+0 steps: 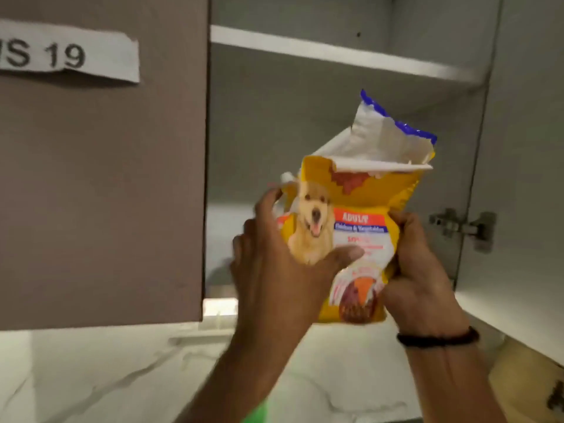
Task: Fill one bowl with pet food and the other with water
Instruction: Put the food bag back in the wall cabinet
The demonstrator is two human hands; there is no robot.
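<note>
Food bag, gripped low between left hand and right hand, should be carried upright, torn mouth above both hands, to avoid spilling

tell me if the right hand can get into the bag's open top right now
Probably, once it lets go: the right hand grips the bag low down, and nothing covers its torn-open top.

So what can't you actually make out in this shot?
Bowls: none in the head view, outside the frame.
Food level in the pet food bag: its own walls hide the inside.
Bag's small print: blurred.
Paper label on the cupboard door: cut by the left edge; only "S 19" reads.
Fingers of left hand and right hand: partly behind the bag.
</note>
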